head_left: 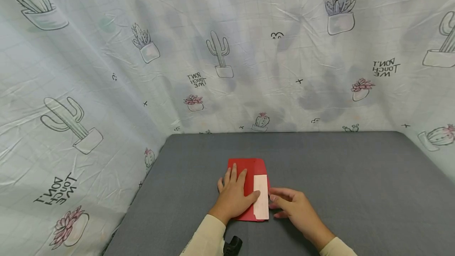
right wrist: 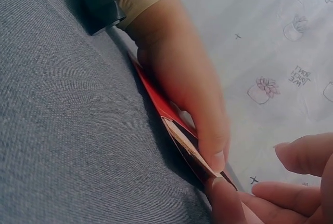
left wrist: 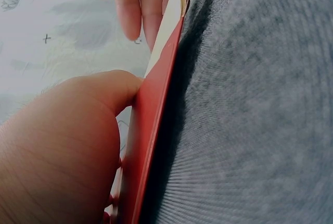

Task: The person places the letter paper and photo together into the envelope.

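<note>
A red envelope point(head_left: 239, 163) lies on the grey table, with a pale pink paper strip point(head_left: 261, 185) along its right side. My left hand point(head_left: 232, 198) rests on the envelope, fingers spread toward its far end and thumb on the strip. In the right wrist view the strip looks like a stack of thin layers point(right wrist: 182, 142) at the envelope's open side. My right hand point(head_left: 293, 206) is at the right edge, fingers loosely bent; one fingertip point(right wrist: 225, 195) meets that edge, while its thumb stays apart. Seen from the left wrist, the envelope point(left wrist: 151, 115) appears edge-on, slightly thick.
The grey table point(head_left: 337, 169) spreads around the envelope on every side. A pale curtain point(head_left: 249, 50) printed with potted cacti hangs behind the table and along its left side. A black wrist device point(head_left: 232, 245) sits at my left cuff, near the envelope's close end.
</note>
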